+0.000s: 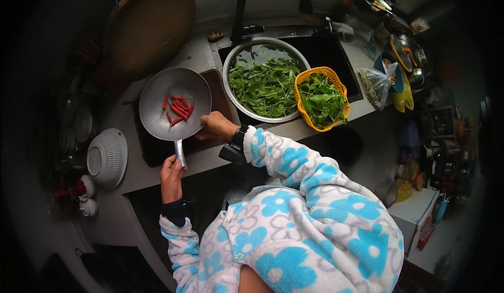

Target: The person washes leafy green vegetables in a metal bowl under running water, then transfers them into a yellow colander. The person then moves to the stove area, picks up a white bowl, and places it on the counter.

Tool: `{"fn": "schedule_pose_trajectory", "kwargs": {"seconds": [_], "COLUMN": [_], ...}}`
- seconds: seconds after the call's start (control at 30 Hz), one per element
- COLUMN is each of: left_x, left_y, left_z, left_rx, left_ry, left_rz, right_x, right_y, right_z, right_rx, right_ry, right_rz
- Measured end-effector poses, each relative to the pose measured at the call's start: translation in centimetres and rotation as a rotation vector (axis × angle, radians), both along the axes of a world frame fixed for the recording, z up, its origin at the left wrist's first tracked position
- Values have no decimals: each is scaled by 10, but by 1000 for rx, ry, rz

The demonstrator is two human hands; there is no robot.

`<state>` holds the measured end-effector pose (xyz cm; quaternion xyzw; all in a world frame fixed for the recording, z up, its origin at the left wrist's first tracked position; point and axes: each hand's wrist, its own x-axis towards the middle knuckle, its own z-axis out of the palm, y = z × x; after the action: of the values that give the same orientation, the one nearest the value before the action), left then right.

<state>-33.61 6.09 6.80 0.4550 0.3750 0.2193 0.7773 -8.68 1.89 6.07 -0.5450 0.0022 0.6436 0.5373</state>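
Observation:
A grey metal wok (155,92) holds several red chili peppers (182,108), bunched in its middle. My left hand (172,177) grips the end of the wok's metal handle (179,151). On the near right side of the wok, my right hand (217,127) pinches the rim, its thumb at the edge and its other fingers partly hidden below. Just right of the wok, a large steel basin (306,56) contains leafy greens (264,88) in water. More greens (321,100) fill an orange plastic basket (342,90) that leans against the basin's right side.
Behind the wok stands a large round wooden board (153,29). A white colander (107,158) rests at the left of the counter (130,175). The basin sits over a dark sink (330,56) below a black faucet (238,13). Plastic bags (374,86) and a blue bowl (398,82) crowd the right end.

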Motion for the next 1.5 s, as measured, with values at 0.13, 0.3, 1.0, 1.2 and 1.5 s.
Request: {"fn": "schedule_pose_trajectory", "kwargs": {"seconds": [0.13, 0.3, 1.0, 1.2, 1.5], "left_x": [24, 65, 115, 70, -82], "left_y": [-29, -59, -203, -220, -241], "left_z": [27, 30, 62, 44, 21], "left_rx": [-3, 48, 68, 30, -40], "left_ry": [15, 101, 293, 246, 51], "left_rz": [-212, -262, 20, 174, 637], "right_x": [80, 201, 711, 674, 337], "right_y": [-106, -239, -445, -399, -242], "right_z": [68, 124, -115, -52, 84], "right_rx": [101, 11, 23, -89, 382], "right_ry": [-65, -137, 216, 136, -435], "right_rz": [-53, -329, -816, -765, -21]}}
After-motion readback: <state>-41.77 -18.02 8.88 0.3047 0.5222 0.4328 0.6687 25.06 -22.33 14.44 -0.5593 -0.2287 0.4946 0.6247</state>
